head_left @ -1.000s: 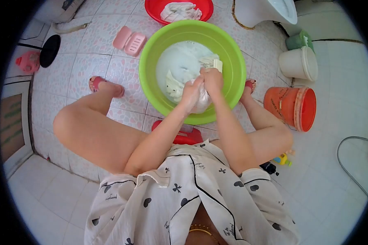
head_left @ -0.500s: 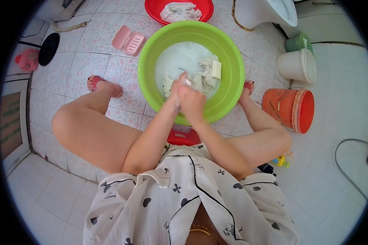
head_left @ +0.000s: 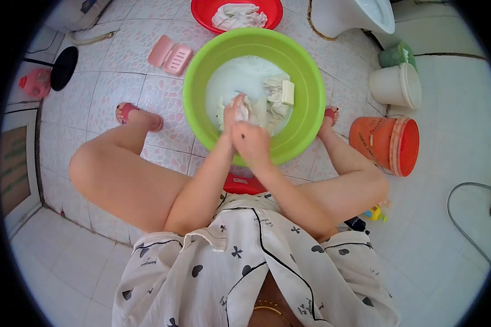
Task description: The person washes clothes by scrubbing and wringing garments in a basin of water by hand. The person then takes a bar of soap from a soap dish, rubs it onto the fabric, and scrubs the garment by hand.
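Observation:
Over the near part of a green basin (head_left: 305,125), both my hands work on a wet white cloth (head_left: 261,113). My left hand (head_left: 233,113) is closed on the cloth, its fingers pointing away from me and partly hidden. Just below it, my right hand (head_left: 251,140) makes a fist around a bunched part of the same cloth, pressed against the left hand. Cloudy water (head_left: 232,76) fills the basin's bottom. A pale bar of soap (head_left: 288,92) rests on the heaped fabric at the right.
Beyond the basin stands a red basin (head_left: 199,16) with white fabric inside. An open pink soap box (head_left: 177,59) lies on the tiles at the left. To the right are an orange bucket (head_left: 371,139) on its side, a white bucket (head_left: 390,87) and a green bucket (head_left: 393,57).
My right fist has slid slightly left and toward me along the cloth. The left hand has shifted a little to the left. The soap stays on the fabric.

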`<state>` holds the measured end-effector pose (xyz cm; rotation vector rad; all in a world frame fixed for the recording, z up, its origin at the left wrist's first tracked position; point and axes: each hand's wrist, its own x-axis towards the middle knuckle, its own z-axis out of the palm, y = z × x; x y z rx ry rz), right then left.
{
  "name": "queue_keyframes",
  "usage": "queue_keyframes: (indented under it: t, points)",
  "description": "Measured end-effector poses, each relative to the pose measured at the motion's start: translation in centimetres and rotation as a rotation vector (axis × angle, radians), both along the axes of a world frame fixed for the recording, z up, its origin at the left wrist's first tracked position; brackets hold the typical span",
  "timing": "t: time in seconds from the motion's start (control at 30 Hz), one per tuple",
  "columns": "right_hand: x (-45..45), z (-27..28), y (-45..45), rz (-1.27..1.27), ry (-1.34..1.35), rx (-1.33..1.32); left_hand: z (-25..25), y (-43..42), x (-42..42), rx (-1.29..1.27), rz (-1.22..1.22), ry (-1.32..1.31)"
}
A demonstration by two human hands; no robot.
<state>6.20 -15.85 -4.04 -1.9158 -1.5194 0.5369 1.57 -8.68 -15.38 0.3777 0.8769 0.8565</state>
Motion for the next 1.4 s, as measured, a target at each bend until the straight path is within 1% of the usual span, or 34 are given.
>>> queue_keyframes:
  t: [0.07,0.13,0.17,0.2,0.23,0.3,0.33,0.43,0.47,0.53,0.57,0.63,0.67,0.73,0.77,0.87,0.97,1.07,1.13,1.17,1.23,1.27,1.33,1.37,1.4]
  points:
    - [-0.9,1.1,0.0,0.054,-0.115,-0.003,-0.6,-0.2,-0.4,-0.026,-0.025,-0.124]
    - [0.0,0.1,1.2,-0.01,-0.318,-0.118,1.5,-1.0,-0.5,-0.089,-0.033,-0.137]
    - [0.9,-0.6,2.2,-0.041,-0.421,-0.175,5.5,-1.6,0.0,-0.137,-0.028,-0.093]
    - [3.0,-1.4,3.6,-0.119,-0.335,-0.175,7.9,-2.2,0.7,-0.184,-0.021,-0.049]
    - [5.3,-1.8,4.9,-0.197,-0.246,-0.175,8.3,-2.6,1.4,-0.155,-0.051,-0.086]
    - [7.9,-1.2,6.4,-0.202,-0.009,-0.379,8.8,-3.1,2.2,-0.098,-0.126,-0.159]
    - [8.8,-1.0,6.7,-0.204,0.106,-0.474,9.0,-2.9,2.2,-0.063,-0.144,-0.133]
    - [9.3,-1.1,6.4,-0.382,0.647,-0.357,9.7,-1.6,0.7,-0.23,-0.017,-0.114]
    - [9.8,-0.9,6.1,-0.34,0.811,-0.356,10.0,-1.0,0.0,-0.216,0.078,-0.171]
    - [11.2,0.2,4.8,-0.255,1.136,-0.349,9.5,0.3,-1.0,-0.129,0.104,-0.142]
    - [11.0,0.5,4.2,-0.255,1.196,-0.3,9.3,0.7,-1.1,-0.086,0.114,-0.13]
    - [10.3,1.8,3.6,-0.254,1.314,-0.197,10.9,1.1,-1.3,-0.061,0.092,-0.061]
    - [10.9,1.5,3.5,-0.14,1.327,-0.215,11.5,1.1,-1.5,-0.05,0.083,-0.026]
    - [12.2,1.3,3.2,0.088,1.349,-0.253,10.7,1.4,-2.3,0.035,-0.022,-0.061]
    - [12.3,1.1,3.0,0.078,1.321,-0.239,10.3,1.5,-2.8,0.077,-0.074,-0.077]
    - [11.6,2.0,3.2,0.061,1.264,-0.203,9.5,1.8,-2.8,0.196,-0.196,0.048]
    - [11.6,2.1,3.3,0.041,1.26,-0.187,12.5,1.6,-2.5,0.32,-0.296,0.178]
    - [11.4,2.0,3.4,0.006,1.238,-0.172,11.5,1.7,-3.1,0.396,-0.454,0.299]
    - [11.4,2.1,3.6,0.007,1.221,-0.156,11.1,1.6,-3.1,0.433,-0.421,0.256]
    - [11.3,2.2,3.7,-0.006,1.104,-0.158,11.0,1.6,-3.1,0.452,-0.404,0.234]
    - [10.2,2.9,4.0,-0.03,0.87,-0.16,10.1,1.4,-2.4,0.374,-0.272,0.168]
    - [9.5,2.7,4.0,-0.05,0.783,-0.121,9.7,1.2,-2.0,0.336,-0.206,0.134]
    - [7.1,2.1,4.0,-0.089,0.608,-0.044,11.2,0.7,-0.7,0.233,-0.115,0.308]
    - [5.5,1.8,3.6,-0.043,0.4,-0.019,11.8,0.6,-0.4,0.181,-0.069,0.394]
    - [3.8,1.5,3.1,0.003,0.192,0.006,10.5,0.3,-0.3,0.16,-0.067,0.322]
